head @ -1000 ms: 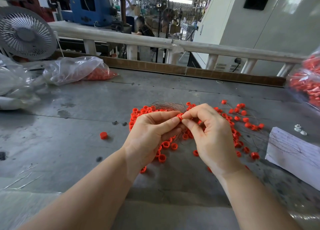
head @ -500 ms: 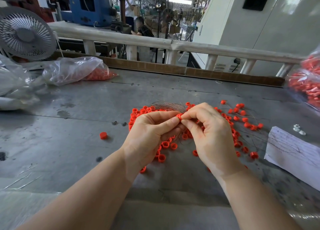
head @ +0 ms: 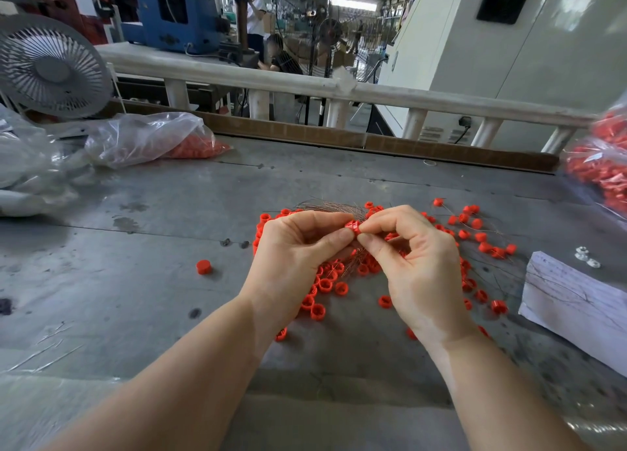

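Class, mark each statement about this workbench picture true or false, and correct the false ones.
1. The left hand and right hand pinch one cap between them. True.
2. A lone cap lies left of the pile. True.
3. The fan stands on the right. False: the fan stands at the far left.
4. The bag at the back left is empty. False: the bag holds red caps.
5. White paper lies right of the hands. True.
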